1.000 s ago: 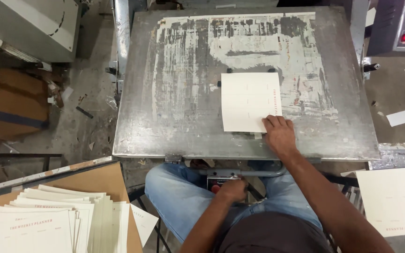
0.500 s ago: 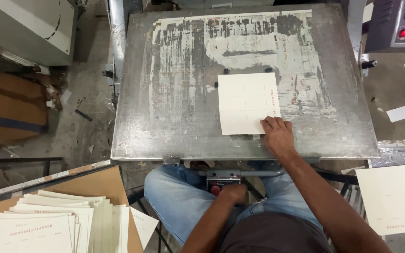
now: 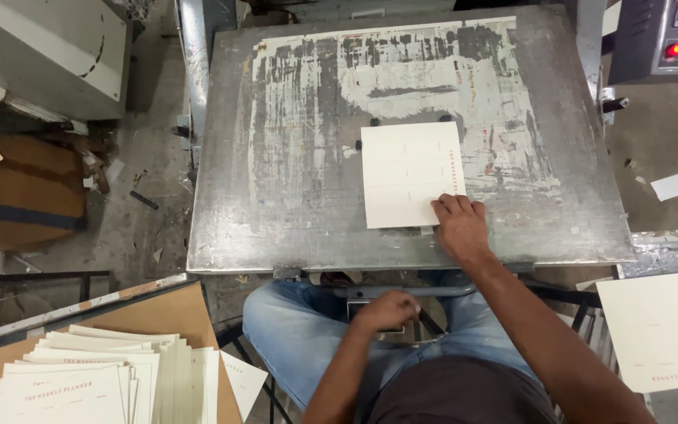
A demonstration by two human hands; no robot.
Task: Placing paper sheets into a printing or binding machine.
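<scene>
Metal table [image 3: 292, 196], sheet [image 3: 410, 173] (right hand [image 3: 461, 228])

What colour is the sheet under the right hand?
Cream, with faint red print along one edge; the sheet under the right hand shows in the head view.

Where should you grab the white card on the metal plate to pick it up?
Probably the near right corner of the white card, from the seated person's side. It lies flat on the metal plate, and the right hand already rests there.

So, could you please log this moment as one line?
right hand: on sheet corner | sheet: flat on plate | left hand: at lever under plate
</scene>
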